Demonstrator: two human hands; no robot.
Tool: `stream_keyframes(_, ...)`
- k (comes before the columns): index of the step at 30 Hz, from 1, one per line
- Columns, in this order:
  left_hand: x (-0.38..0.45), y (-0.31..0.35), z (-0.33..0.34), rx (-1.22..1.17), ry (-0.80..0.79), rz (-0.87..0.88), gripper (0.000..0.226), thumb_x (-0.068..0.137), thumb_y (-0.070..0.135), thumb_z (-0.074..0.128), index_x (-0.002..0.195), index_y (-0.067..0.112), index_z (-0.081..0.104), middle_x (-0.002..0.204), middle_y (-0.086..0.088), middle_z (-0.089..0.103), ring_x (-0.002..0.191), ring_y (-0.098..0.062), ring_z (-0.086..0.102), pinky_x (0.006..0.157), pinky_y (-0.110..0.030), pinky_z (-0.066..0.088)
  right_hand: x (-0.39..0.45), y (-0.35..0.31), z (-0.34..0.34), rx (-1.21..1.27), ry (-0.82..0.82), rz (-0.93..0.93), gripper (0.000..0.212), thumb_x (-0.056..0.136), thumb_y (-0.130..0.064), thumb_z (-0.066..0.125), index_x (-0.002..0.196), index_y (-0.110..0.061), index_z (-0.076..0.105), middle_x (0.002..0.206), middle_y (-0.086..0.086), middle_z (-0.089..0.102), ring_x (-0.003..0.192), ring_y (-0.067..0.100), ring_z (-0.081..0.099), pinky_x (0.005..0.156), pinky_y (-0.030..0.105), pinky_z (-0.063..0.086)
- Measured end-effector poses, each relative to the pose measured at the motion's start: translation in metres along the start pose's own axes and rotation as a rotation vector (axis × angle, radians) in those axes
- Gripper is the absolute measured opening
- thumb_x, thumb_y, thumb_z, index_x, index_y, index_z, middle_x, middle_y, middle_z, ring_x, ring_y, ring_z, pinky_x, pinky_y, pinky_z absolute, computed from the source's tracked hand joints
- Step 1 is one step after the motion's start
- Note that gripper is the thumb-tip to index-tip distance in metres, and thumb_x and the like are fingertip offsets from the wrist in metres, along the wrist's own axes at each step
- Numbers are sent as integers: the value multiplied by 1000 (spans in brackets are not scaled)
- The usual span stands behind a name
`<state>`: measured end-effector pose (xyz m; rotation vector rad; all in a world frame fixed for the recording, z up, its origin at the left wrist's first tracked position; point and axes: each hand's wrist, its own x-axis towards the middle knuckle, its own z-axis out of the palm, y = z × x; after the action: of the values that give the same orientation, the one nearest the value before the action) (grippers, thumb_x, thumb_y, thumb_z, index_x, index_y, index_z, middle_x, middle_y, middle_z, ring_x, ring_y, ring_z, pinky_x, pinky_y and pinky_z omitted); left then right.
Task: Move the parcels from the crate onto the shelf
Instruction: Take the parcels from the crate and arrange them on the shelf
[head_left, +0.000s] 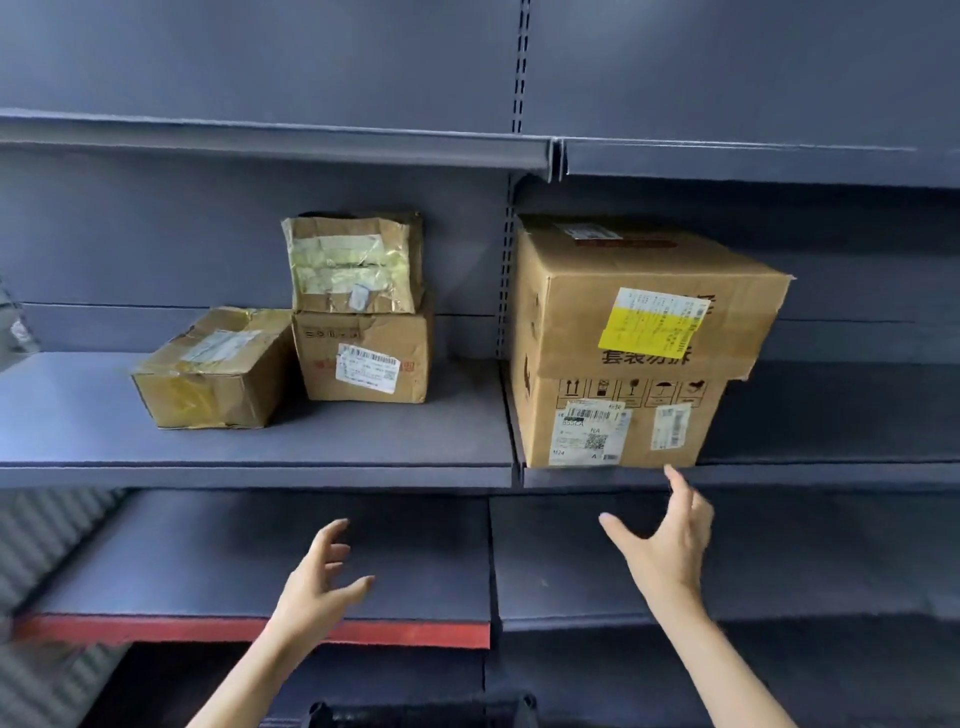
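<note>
Nothing is in either grip right now. Both hands are loose and empty, with fingers spread. The right hand (667, 540) is just under the front bottom edge of the big box (644, 306), with a fingertip close to the lower box (618, 421) it sits on. I cannot tell if it touches. The left hand (322, 577) hangs in the air, well apart from any parcel.

Five parcels are on the middle shelf (363, 447). The big box sits crooked on the lower box and sticks out past it on the right. To the left are a small box (363, 358) with a crumpled parcel (353, 265) on top, and a low box (213, 369) just beside them.

All are brown cardboard with paper labels and shiny tape. The big box looks stiff and maybe heavy, so two hands on its sides or under its bottom would be best. The crumpled parcel looks soft and light, and a hard squeeze could dent it. The tape could be slippery.

The shelves are flat, dark blue metal. A dark thing, maybe the crate (421, 714), peeks in at the bottom edge.
</note>
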<state>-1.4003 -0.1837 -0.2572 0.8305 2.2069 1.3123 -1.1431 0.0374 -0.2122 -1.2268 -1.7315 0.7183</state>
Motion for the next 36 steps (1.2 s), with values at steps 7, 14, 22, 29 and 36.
stream_keyframes(7, -23, -98, -63, 35, -99, -190, 75, 72, 10, 76, 135, 26, 39, 119, -14, 57, 105, -29, 57, 84, -40, 49, -104, 5, 65, -190, -132, 132, 82, 65, -19, 81, 135, -14, 39, 130, 18, 38, 120, 32, 34, 92, 39, 35)
stream_keyframes(14, -57, -149, -79, 61, -178, -333, 80, 68, 17, 78, 137, 21, 37, 121, -11, 53, 108, -27, 55, 83, -34, 44, -184, 31, 97, -248, -343, 241, 83, 65, -18, 80, 136, -14, 38, 125, 14, 37, 118, 29, 38, 99, 36, 31)
stream_keyframes(22, -83, -206, -50, 140, -224, -513, 73, 76, 8, 73, 138, 12, 35, 128, -17, 51, 109, -25, 50, 92, -33, 40, -246, 76, 142, -244, -655, 344, 81, 70, -16, 77, 138, -11, 35, 134, 14, 30, 126, 27, 35, 95, 12, 29)
stream_keyframes(29, -80, -304, 23, 154, -289, -641, 64, 76, 14, 68, 134, 14, 39, 111, -3, 51, 107, -21, 50, 87, -26, 38, -289, 157, 215, -258, -824, 380, 80, 71, -25, 77, 138, -19, 34, 132, 7, 38, 126, 26, 38, 104, 40, 35)
stream_keyframes(36, -44, -481, 149, 159, -302, -722, 76, 74, 12, 68, 140, 13, 31, 133, -9, 45, 124, -25, 45, 106, -35, 36, -338, 312, 315, -238, -867, 483, 78, 74, -25, 75, 138, -30, 30, 142, -1, 30, 131, 17, 33, 104, 32, 30)
